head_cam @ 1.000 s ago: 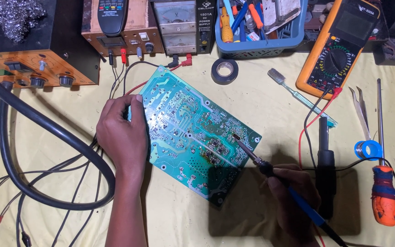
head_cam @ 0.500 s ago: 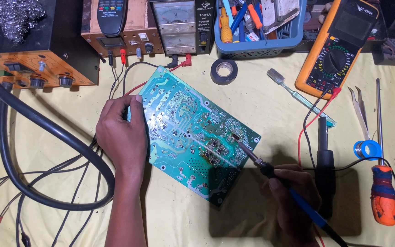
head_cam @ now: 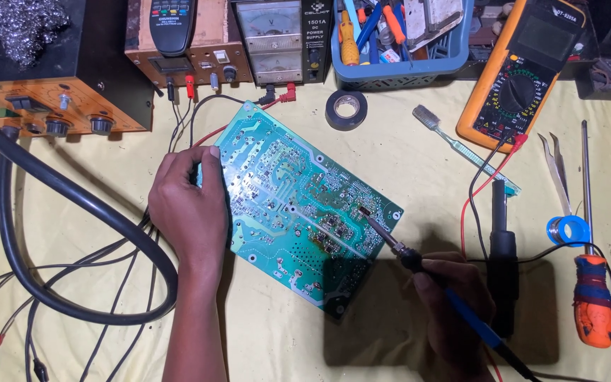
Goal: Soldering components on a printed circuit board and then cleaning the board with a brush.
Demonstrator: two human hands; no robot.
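Observation:
A green circuit board (head_cam: 298, 201) lies solder side up on a yellow cloth, turned at an angle. My left hand (head_cam: 189, 205) grips its left edge and holds it flat. My right hand (head_cam: 454, 304) holds a soldering iron (head_cam: 419, 265) with a blue handle. The iron's tip rests on the board near its right corner, by a brown scorched patch.
A thick black hose (head_cam: 58, 233) loops at the left. Power supplies (head_cam: 284, 42) and an orange unit (head_cam: 51, 113) stand at the back, with a blue basket (head_cam: 404, 67), black tape roll (head_cam: 346, 110), orange multimeter (head_cam: 525, 71). Tweezers (head_cam: 556, 170), an orange-handled screwdriver (head_cam: 592, 283) lie right.
The iron's tip has shifted slightly along the board's right corner. My left hand has stayed on the board's edge.

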